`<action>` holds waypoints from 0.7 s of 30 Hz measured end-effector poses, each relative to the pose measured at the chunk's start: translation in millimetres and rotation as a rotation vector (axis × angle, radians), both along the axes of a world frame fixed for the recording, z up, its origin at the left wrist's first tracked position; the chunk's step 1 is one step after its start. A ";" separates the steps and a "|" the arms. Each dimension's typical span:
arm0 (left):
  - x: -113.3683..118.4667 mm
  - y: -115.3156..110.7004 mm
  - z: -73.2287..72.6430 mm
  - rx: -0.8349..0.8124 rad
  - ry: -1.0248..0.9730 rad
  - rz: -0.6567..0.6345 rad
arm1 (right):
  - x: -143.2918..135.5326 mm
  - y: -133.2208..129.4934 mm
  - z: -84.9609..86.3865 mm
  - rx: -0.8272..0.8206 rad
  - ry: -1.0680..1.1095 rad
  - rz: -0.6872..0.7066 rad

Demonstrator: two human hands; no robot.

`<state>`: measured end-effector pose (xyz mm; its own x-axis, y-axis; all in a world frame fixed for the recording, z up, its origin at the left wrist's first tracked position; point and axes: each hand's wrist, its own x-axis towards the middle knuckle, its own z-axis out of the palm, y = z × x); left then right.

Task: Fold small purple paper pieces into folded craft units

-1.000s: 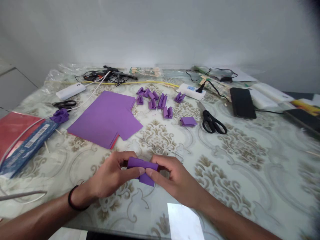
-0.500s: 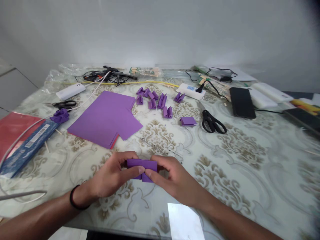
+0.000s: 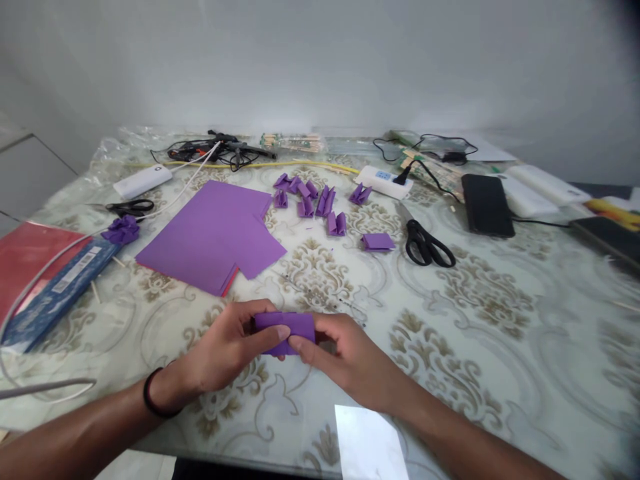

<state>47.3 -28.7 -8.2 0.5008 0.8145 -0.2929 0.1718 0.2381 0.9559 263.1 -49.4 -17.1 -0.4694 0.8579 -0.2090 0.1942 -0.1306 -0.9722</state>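
Observation:
Between my two hands is a folded piece of purple paper [image 3: 295, 325], held a little above the table's near side. My left hand [image 3: 233, 343] grips its left end, thumb across the front face and fingers behind. My right hand [image 3: 340, 347] pinches the right end the same way, the two thumbs almost meeting. Beyond them lie a stack of purple paper sheets [image 3: 205, 233] and several small folded purple pieces [image 3: 325, 201]. A single flat folded piece [image 3: 378, 242] rests apart, beside black-handled scissors [image 3: 425, 247].
A power strip [image 3: 384, 181] and a black phone [image 3: 487, 205] lie at the back right. At left are a crumpled purple paper [image 3: 121, 230], a second pair of scissors [image 3: 131, 207], a blue packet [image 3: 60, 290] and a white cable. A bundle of black cables [image 3: 220, 150] sits by the wall.
The folded paper has tilted in my hands: its lower flaps, hanging apart before, now sit folded up behind the front face. Both hands stay in nearly the same place.

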 end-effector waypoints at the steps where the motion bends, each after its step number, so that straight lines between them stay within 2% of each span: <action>1: 0.2 0.2 -0.1 -0.009 -0.001 -0.003 | 0.4 -0.1 0.2 0.000 0.002 0.006; 10: -2.4 0.8 -1.5 -0.002 0.032 0.019 | 1.2 0.6 0.9 -0.032 0.025 0.040; 15: -4.2 1.4 1.1 0.013 0.053 0.018 | 1.2 0.9 4.4 0.002 0.014 0.045; 21: -1.8 1.0 2.1 0.095 0.027 0.028 | 3.6 0.1 4.6 0.005 0.041 0.064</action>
<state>45.5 -27.7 -6.1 0.4708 0.8527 -0.2264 0.1921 0.1514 0.9696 266.8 -49.3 -12.5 -0.5315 0.8269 -0.1837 0.1617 -0.1139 -0.9803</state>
